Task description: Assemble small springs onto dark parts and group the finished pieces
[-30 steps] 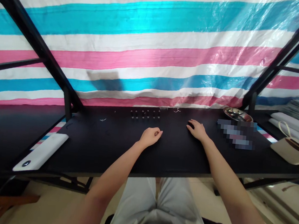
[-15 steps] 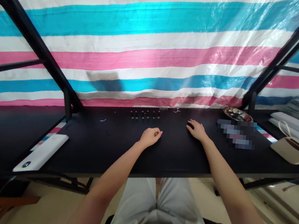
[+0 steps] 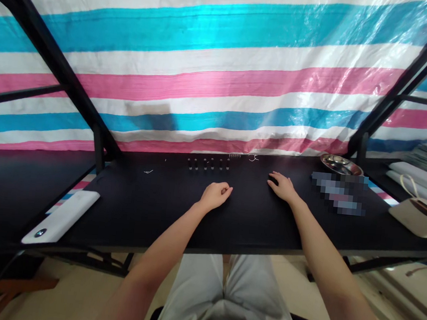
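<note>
My left hand rests on the black table near its middle, fingers curled into a loose fist with nothing visible in it. My right hand lies on the table to the right, fingers stretched flat, palm down. Beyond the left hand stands a row of several small dark upright pieces. A small coil of thin wire lies near the far edge, just beyond the right hand.
A round metal dish sits at the back right beside a blurred patch. A white power bank lies at the table's left end. A beige pouch lies at the right. Black frame posts rise on both sides; a striped tarp hangs behind.
</note>
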The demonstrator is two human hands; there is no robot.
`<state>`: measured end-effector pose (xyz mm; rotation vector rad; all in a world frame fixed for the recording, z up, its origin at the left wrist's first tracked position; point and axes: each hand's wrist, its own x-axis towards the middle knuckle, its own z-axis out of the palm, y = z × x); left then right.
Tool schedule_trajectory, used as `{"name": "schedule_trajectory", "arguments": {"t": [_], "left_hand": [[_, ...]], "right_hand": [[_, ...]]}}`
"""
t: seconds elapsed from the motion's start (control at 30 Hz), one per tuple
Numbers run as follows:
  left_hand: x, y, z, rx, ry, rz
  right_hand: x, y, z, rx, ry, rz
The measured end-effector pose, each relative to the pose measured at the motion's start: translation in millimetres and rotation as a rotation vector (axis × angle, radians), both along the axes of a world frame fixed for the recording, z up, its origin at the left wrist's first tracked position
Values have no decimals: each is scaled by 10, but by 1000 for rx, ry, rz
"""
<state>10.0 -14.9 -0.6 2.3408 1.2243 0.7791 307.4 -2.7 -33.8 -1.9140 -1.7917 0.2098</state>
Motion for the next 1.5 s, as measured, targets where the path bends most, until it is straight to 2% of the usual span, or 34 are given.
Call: {"name": "schedule_trajectory", "arguments": {"t": [0.2,0.3,0.47,0.63,0.77,0.97,1.17,1.37,1.5], "left_hand": [[-8,-10,27,12,0,-6],[-12,-12,36,17,-5,-5],[-12,-10,40,13,-1,0],[-14,-16,61,16,10,5],[-22,-18,65,32,11,0],[-23,-36,86,39,10,-14],[-27,-56,109,57,3,-23],[-19,-65,120,47,0,24],[-5,-45,115,28,-91,149]], "right_hand": [[-134,-2,67,81,125,101],[-347,20,124,152,247,174],[-807,170,212,115,365,309],[-1184,425,249,106,374,271],[-1356,602,253,73,351,204],[-1477,760,257,35,256,137],[-1512,743,317,33,222,102],[-1438,551,304,142,452,228],[-1375,295,327,251,396,344]]}}
